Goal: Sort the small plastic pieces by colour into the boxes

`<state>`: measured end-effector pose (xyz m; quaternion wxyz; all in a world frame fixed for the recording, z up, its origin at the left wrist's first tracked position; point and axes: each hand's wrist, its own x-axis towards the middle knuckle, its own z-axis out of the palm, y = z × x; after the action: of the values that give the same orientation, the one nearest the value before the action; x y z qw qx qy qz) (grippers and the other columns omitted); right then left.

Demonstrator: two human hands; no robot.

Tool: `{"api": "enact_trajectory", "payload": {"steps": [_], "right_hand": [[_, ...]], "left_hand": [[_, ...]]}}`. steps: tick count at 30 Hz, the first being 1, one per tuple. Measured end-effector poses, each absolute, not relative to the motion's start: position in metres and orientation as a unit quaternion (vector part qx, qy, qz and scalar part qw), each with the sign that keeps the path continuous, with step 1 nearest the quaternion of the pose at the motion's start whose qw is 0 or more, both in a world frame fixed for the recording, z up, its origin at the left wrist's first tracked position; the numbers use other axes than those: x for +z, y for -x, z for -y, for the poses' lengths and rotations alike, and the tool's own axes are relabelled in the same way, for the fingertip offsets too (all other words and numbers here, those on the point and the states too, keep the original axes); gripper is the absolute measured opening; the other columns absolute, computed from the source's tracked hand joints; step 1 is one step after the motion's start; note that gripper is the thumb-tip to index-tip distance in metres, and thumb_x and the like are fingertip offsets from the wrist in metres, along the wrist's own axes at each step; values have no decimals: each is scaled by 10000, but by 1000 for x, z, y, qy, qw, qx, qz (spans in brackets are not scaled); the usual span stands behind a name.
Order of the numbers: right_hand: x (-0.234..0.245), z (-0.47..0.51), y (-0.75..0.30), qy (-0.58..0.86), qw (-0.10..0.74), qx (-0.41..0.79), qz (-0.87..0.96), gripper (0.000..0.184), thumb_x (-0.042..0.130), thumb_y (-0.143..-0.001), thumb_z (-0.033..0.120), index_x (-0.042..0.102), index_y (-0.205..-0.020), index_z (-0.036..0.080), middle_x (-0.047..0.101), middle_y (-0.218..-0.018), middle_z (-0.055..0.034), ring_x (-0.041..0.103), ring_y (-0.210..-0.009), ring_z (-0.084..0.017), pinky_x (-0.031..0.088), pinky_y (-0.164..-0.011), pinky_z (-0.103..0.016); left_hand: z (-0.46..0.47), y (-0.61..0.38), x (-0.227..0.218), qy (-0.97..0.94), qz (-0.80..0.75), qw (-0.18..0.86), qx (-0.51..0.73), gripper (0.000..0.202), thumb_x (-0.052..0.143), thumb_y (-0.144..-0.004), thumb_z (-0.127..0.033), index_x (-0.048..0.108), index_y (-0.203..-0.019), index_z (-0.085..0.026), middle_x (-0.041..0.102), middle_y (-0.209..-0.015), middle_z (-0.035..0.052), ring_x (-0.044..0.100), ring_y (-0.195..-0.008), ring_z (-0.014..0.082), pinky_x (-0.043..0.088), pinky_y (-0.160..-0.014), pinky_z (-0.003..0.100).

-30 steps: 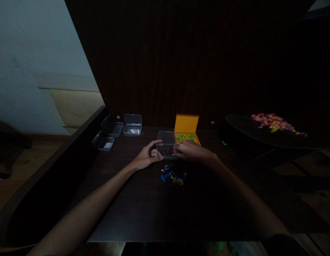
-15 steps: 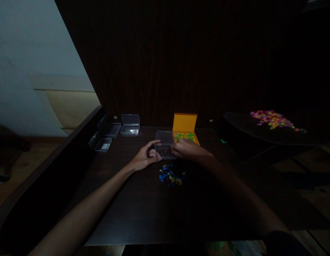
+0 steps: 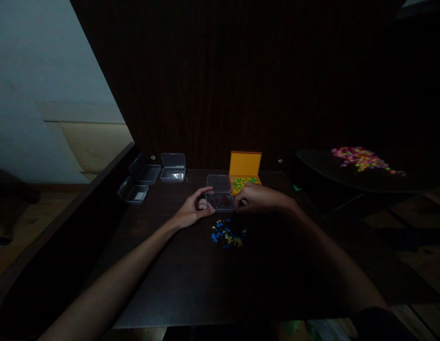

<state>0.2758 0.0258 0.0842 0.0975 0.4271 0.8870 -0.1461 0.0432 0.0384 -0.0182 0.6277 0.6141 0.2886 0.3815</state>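
My left hand [image 3: 197,206] grips the left side of an open clear plastic box [image 3: 220,209], thumb by its front corner and forefinger near the hinge. Small dark reddish-brown pieces [image 3: 225,201] lie in its base, and its clear lid [image 3: 218,182] leans back. At the box's right wall, my right hand [image 3: 253,198] is closed, with curled fingers against the edge; its fingertips are partly hidden. Just in front of the box lies a loose pile of small blue and yellow pieces [image 3: 228,234]. Behind my right hand stands an open yellow box [image 3: 245,163] with green pieces [image 3: 241,183] in it.
Three open clear boxes stand at the back left: one by the panel [image 3: 173,174], one beside it [image 3: 149,174], one nearer [image 3: 137,193]. A heap of pink, yellow and orange pieces [image 3: 362,158] lies on a dark surface at right. A dark panel [image 3: 206,94] rises behind the table.
My right hand has moved from over the box's inside to its right edge, uncovering the brown pieces and more of the green ones. My left hand has kept its place.
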Motion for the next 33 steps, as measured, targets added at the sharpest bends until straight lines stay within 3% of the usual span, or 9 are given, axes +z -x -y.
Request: {"api": "enact_trajectory", "payload": {"steps": [3,5,9,15,20,25,33], "right_hand": [[77,-22,-272,-420,150,-164,-880,69,720,-739,253,749,-786,212,689,-720,2,563,-606,-123,314,-514,-226],[70,-18,-266,-420,163,-159,-878,140,748,-713,283,751,-829,206,696,-757,-13,576,-628,-132,312,-501,-226],[64,-13,-256,-415,194,-143,-877,206,699,-767,373,763,-822,185,700,-765,-54,600,-672,-160,320,-506,-243],[70,-12,-255,-420,189,-139,-877,160,646,-784,257,760,-864,178,703,-783,-56,605,-669,-151,315,-510,-237],[73,-12,-252,-424,211,-157,-867,262,654,-794,363,748,-919,153,706,-847,-74,614,-728,-166,335,-544,-237],[70,-11,-251,-423,206,-147,-870,227,659,-787,296,733,-947,153,703,-921,-76,612,-787,-170,333,-556,-232],[74,-17,-266,-399,165,-195,-880,137,607,-796,248,712,-813,161,682,-762,-28,549,-617,-118,302,-521,-225]], "left_hand": [[-39,-43,-20,-612,-294,627,381,722,781,-697,-199,456,-1342,-183,593,-1191,112,604,-738,74,497,-732,251],[-39,-43,-19,-610,-298,628,380,731,778,-697,-197,447,-1349,-186,600,-1167,105,603,-731,75,496,-738,260],[-38,-43,-18,-608,-304,625,383,729,786,-693,-199,456,-1344,-192,608,-1148,100,609,-733,81,491,-743,260],[-37,-44,-15,-599,-296,637,384,716,789,-697,-197,462,-1334,-192,560,-1242,127,616,-744,71,488,-733,236],[-39,-43,-16,-603,-293,633,387,716,794,-681,-183,478,-1323,-194,546,-1266,133,618,-740,71,494,-732,242],[-39,-43,-18,-601,-290,636,388,701,785,-691,-179,483,-1323,-199,539,-1285,139,625,-747,76,502,-739,249],[-39,-44,-18,-603,-291,633,388,724,788,-683,-186,476,-1335,-196,564,-1245,131,617,-732,72,508,-743,264]]}}
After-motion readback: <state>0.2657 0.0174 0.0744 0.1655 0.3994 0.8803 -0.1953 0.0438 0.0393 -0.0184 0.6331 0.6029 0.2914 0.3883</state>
